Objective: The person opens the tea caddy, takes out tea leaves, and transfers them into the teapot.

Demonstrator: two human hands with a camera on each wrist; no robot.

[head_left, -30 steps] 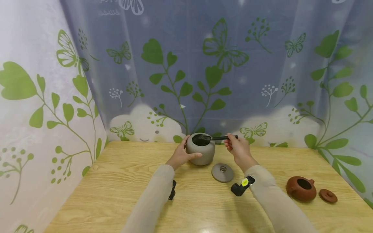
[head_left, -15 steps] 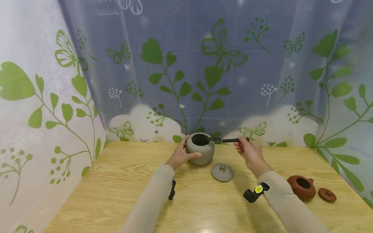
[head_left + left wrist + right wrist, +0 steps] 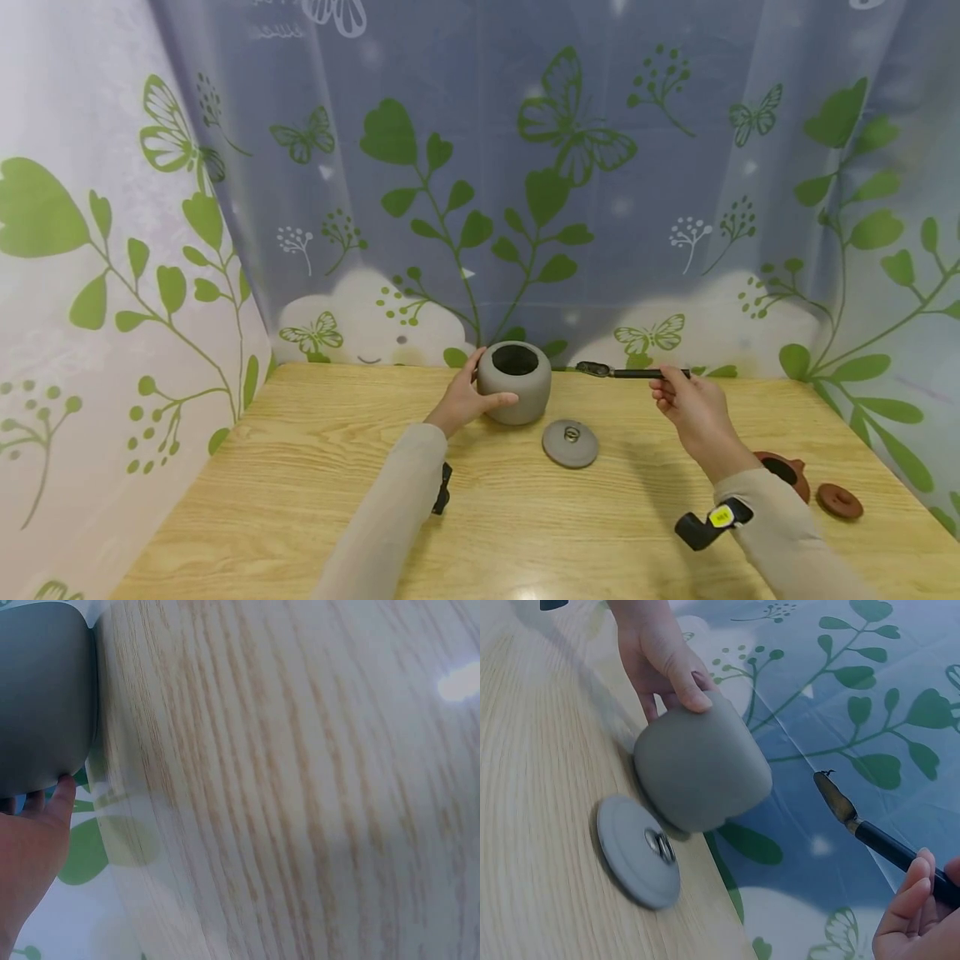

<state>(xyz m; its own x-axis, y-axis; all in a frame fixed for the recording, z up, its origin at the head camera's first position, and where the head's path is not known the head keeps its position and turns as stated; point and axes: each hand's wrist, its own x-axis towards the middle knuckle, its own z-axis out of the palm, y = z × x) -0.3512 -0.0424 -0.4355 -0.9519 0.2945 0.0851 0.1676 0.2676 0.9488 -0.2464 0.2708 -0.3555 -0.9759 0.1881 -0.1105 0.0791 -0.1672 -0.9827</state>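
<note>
My left hand point(image 3: 467, 402) holds the side of a grey round jar point(image 3: 521, 402), thumb in front and fingers round the far left side. The jar stands upright on the table with its mouth uncovered and dark inside. Off to the right, my right hand point(image 3: 699, 417) pinches the black handle of a tea scoop point(image 3: 636, 374), held level above the table. Dark bits that look like tea leaves lie in its bowl; in the right wrist view a few poke past the scoop's tip point(image 3: 823, 777).
The jar's grey lid point(image 3: 570, 443), with a ring knob, lies in front of the jar. A reddish-brown clay teapot point(image 3: 801, 483), partly hidden by my right forearm, stands uncovered at the right beside its lid point(image 3: 840, 502). A patterned curtain point(image 3: 480, 167) hangs behind the wooden table point(image 3: 495, 533).
My right hand has drawn the tea scoop out of the jar's mouth and carried it to the right, towards the teapot's side. My left hand and the jar have stayed in place.
</note>
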